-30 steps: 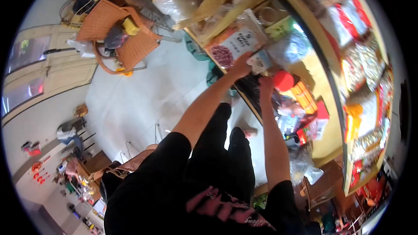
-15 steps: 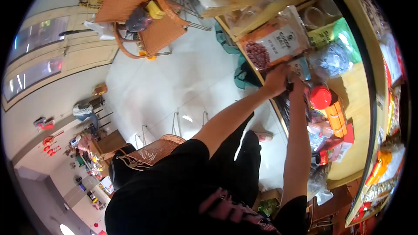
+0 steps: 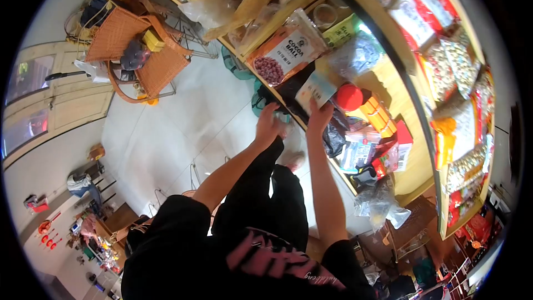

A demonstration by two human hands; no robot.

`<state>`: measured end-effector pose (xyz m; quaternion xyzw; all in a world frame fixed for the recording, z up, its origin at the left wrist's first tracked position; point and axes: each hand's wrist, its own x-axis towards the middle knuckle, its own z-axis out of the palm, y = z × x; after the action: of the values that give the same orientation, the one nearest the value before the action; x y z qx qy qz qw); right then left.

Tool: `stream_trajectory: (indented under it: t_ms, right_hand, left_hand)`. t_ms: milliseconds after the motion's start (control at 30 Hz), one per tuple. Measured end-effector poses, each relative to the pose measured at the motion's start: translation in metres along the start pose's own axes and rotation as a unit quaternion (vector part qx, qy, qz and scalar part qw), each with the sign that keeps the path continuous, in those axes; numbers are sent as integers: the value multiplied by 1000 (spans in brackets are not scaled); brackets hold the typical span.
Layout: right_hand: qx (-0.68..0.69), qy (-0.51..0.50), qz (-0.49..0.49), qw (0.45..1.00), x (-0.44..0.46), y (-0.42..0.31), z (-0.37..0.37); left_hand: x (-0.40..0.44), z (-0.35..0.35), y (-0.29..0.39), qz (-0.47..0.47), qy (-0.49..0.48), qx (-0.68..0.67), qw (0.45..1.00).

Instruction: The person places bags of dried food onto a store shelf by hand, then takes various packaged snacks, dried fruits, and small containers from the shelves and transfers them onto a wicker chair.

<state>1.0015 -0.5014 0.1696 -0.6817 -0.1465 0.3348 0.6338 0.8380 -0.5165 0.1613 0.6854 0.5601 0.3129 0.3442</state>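
A small pale packet with a light-blue section (image 3: 315, 90) is pinched in my right hand (image 3: 320, 116) above the front of the shelf. My left hand (image 3: 267, 125) hangs just off the shelf's front edge, fingers stretched and apart, with no object visible in it. Behind the packet lies an orange-and-white bag of cocoa balls (image 3: 290, 50). To the packet's right are a red-lidded jar (image 3: 349, 98) and an orange box (image 3: 378, 116). A black plastic bag (image 3: 335, 135) sits under my right wrist.
A green packet (image 3: 340, 32) and a clear bluish bag (image 3: 358, 55) lie further in on the shelf. Bagged goods (image 3: 452, 78) stand on the right-hand shelf. A wicker chair (image 3: 119, 36) stands across the tiled floor (image 3: 183, 114). A green bag (image 3: 236, 64) is beside the shelf.
My hands, close together before, have separated. The left has drawn back off the shelf edge, while the right shows the pale packet clearly. The view has turned, showing more of the right-hand shelf.
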Motion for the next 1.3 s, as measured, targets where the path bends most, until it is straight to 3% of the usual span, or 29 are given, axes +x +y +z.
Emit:
stream_trajectory:
  t_ms: [67, 133, 200, 233, 267, 300, 367, 400, 433, 467, 500, 533, 567, 667, 767, 800, 867, 933, 1067, 1133, 1167, 1300]
  right_hand:
    - [-27, -55, 21, 998, -40, -10, -35]
    - [42, -128, 149, 980, -82, 3, -71]
    - [-11, -156, 275, 949, -131, -22, -105]
    - [-37, -177, 319, 931, -154, -20, -123]
    - [-65, -197, 360, 909, -176, -6, -139]
    - [-79, -211, 350, 909, -198, 16, -154]
    - [-112, -233, 348, 901, -239, 27, -180]
    - [-133, -241, 355, 894, -258, 25, -192]
    - [-34, -263, 439, 858, -259, 54, -206]
    - [-34, -275, 431, 858, -252, 56, -212]
    - [34, -288, 471, 833, -251, 56, -223]
    - [102, -298, 509, 801, -255, 55, -229]
    - [84, -324, 493, 803, -261, -1, -225]
    - [-85, -391, 406, 822, -252, 21, -230]
    - [-125, -364, 370, 845, -282, -12, -229]
    - [-119, -367, 394, 834, -288, -9, -228]
    - [-34, -369, 468, 802, -318, -17, -220]
    - [-61, -411, 464, 782, -316, 0, -202]
    - [-107, -490, 493, 711, -314, 40, -145]
    - [-155, -505, 474, 705, -337, 15, -103]
    - [-182, -522, 470, 688, -347, 13, -79]
    - [-304, -561, 404, 655, -371, 23, 5]
  left_hand:
    - [-37, -9, -10, -87, -18, -45, 995]
    - [-77, -19, -15, -218, -74, -65, 971]
    - [-111, -26, -23, -101, -287, 89, 948]
    - [-126, -29, -16, -321, -307, -79, 892]
    - [-143, -31, -7, -511, -302, -247, 766]
    - [-165, -31, 1, -506, -292, -248, 773]
    - [-203, -37, 12, -507, -377, -518, 577]
    - [-211, -68, 56, -540, -334, -344, 692]
    - [-221, -67, 47, -513, -375, -269, 724]
    - [-227, -60, 34, -484, -411, -191, 749]
    - [-235, -59, 41, -482, -406, -191, 752]
    - [-240, -57, 50, -438, -379, -143, 802]
    - [-246, -56, 54, -392, -350, -93, 846]
    - [-263, -63, 50, -342, -314, -94, 881]
    - [-275, -80, 59, -329, -305, -70, 891]
    - [-282, -83, 54, -312, -304, -48, 899]
    - [-288, -107, 50, -330, -371, -76, 864]
    - [-292, -116, 30, -326, -398, -54, 856]
    - [-301, -159, -10, -341, -303, -111, 883]
    - [-296, -208, -9, -358, -272, -90, 888]
    - [-294, -222, -28, -416, -249, -153, 861]
    - [-283, -283, -78, -457, -232, -223, 829]
